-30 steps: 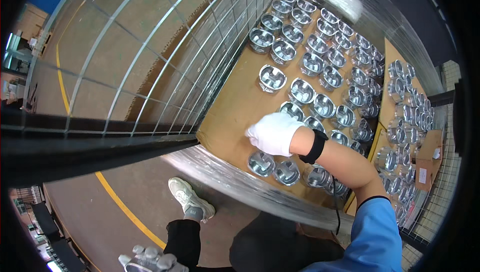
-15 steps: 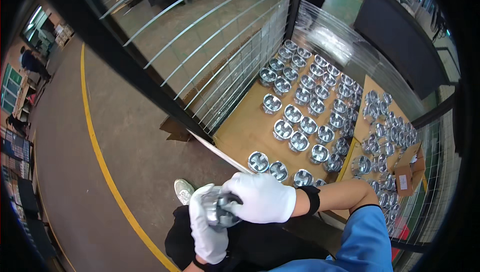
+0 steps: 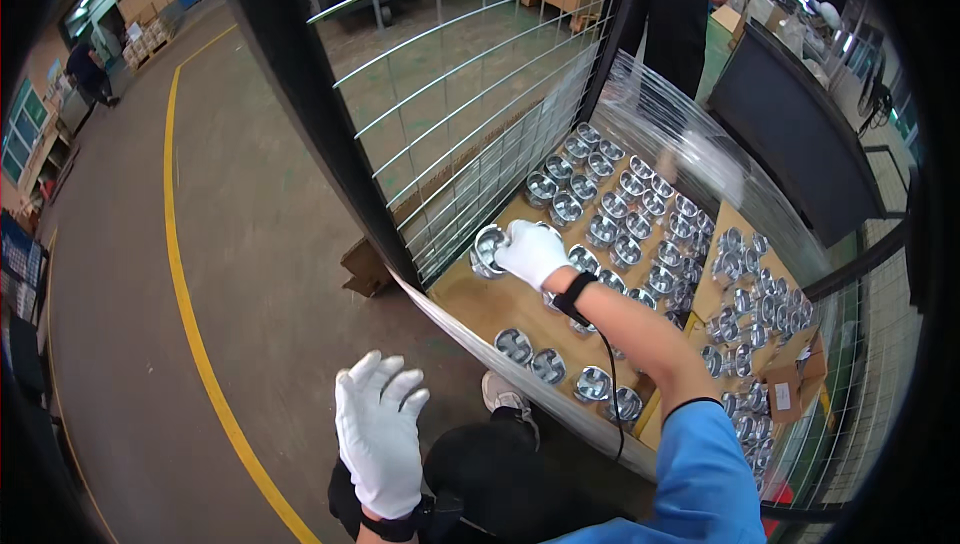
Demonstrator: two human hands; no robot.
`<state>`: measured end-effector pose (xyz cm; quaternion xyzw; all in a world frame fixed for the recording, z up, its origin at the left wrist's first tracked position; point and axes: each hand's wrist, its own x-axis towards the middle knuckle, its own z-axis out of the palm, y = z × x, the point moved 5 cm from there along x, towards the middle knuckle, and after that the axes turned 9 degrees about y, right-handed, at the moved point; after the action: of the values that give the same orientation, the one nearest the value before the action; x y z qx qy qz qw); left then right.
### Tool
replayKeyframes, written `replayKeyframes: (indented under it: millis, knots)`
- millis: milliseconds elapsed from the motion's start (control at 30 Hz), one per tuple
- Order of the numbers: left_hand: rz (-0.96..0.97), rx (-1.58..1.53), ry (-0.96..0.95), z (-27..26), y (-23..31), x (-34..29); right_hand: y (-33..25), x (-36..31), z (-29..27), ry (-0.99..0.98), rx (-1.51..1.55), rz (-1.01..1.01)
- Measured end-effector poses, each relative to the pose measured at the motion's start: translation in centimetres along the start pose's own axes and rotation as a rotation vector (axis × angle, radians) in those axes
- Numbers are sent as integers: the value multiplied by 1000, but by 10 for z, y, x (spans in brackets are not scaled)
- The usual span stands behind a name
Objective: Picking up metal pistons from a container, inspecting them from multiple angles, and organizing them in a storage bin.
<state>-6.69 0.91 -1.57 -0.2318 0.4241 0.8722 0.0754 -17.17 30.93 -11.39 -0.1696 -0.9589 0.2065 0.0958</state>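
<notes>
My right hand (image 3: pixel 533 254), in a white glove, is closed on the rim of a shiny metal piston (image 3: pixel 487 256). That piston is at the left side of a brown cardboard sheet (image 3: pixel 462 296), next to the wire mesh; whether it touches the sheet I cannot tell. Several like pistons (image 3: pixel 603 231) stand in rows on the sheet, some hidden behind my right hand and forearm. My left hand (image 3: pixel 380 434), also gloved in white, is held palm up above my knee with its fingers apart and nothing in it.
A wire mesh wall (image 3: pixel 470 134) with a dark post (image 3: pixel 310 114) rises at the left of the sheet. More pistons and a small open carton (image 3: pixel 797 384) lie at the right. A thin dark cord (image 3: pixel 614 394) hangs from my right wristband. Another person (image 3: pixel 680 14) stands behind the cage.
The piston, earlier between both hands above my lap, has gone forward to the sheet in my right hand. My left hand has let go and opened. The view has shifted.
</notes>
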Motion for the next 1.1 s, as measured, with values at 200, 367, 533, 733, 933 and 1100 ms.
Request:
replayKeyframes:
  millis: [200,367,533,733,933,1100]
  knots:
    - [-206,-61,-15,-6,-6,3,9,1,104,-244,-39,23]
    - [-273,-102,-55,-7,-10,3,8,-3,123,-357,-50,94]
    - [-278,-33,-38,-6,-11,4,3,-4,124,-374,-22,77]
    - [-300,-118,-80,1,-15,2,12,-6,115,-385,-34,59]
    - [-278,-141,-95,-2,-13,5,22,-29,65,-243,-62,-14]
    - [-258,-96,-94,-6,-17,3,30,-106,65,-620,-336,-146]
